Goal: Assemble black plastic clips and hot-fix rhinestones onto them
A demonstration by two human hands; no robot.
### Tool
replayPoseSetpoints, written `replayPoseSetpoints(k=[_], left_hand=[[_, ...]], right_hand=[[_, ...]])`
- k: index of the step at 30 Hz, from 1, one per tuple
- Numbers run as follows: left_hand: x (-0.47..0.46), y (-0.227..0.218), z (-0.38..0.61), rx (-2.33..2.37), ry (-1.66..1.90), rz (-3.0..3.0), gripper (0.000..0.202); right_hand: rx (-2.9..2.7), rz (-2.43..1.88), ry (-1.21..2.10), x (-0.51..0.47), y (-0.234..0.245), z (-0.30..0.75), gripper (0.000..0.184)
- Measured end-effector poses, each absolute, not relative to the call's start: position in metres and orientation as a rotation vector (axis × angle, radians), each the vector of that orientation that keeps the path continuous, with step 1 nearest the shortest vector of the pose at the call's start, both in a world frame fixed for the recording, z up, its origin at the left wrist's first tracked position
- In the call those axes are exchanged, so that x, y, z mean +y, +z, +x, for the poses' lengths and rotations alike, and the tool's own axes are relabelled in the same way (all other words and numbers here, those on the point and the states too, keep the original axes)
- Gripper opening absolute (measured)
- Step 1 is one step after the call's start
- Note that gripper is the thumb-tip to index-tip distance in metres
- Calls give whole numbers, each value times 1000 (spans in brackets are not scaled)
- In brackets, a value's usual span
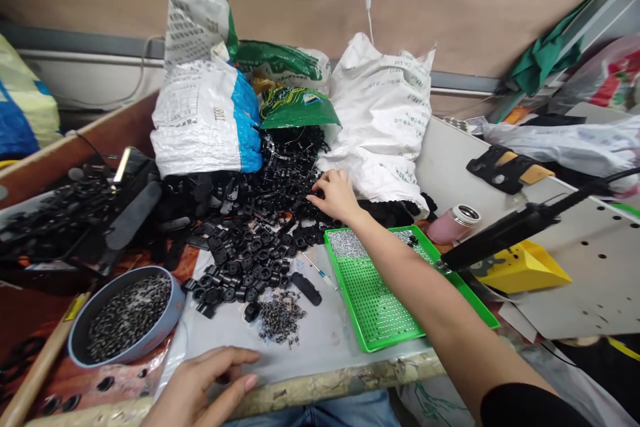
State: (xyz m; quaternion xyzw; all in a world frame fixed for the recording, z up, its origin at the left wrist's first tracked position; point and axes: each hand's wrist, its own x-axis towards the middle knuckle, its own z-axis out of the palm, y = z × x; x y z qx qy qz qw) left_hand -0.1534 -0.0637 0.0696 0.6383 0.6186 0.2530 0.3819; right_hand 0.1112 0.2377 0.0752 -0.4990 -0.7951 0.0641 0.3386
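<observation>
My left hand hovers at the near edge of the worktop, thumb and fingers apart, with nothing in it. Closest to it is a small heap of tiny metal clips. My right hand reaches to the far pile of small black plastic parts. Its fingers are curved and apart from the thumb; dark parts show in the gap, and contact with them cannot be made out. Under my right forearm lies a green tray with rows of small holes and silvery pieces at its far end. Black round knobs are heaped mid-table.
At left stands a blue bowl of small metal pieces. A thin screwdriver and a black oblong part lie beside the tray. White sacks line the back. At right are a pink flask, a black powered driver and a yellow scoop.
</observation>
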Motion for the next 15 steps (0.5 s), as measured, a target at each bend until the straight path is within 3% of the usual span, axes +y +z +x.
replayPoseSetpoints(k=[3, 8, 15], left_hand=[[-58, 72, -145, 1531, 682, 1731, 26], [-52, 68, -143, 1508, 826, 1706, 25], [-37, 62, -134, 1554, 984, 1554, 28]], right_hand=[[-1943, -1256, 326, 248, 73, 107, 16], [-1721, -1190, 521, 265, 75, 118, 42], [-1653, -1087, 667, 251, 62, 127, 42]])
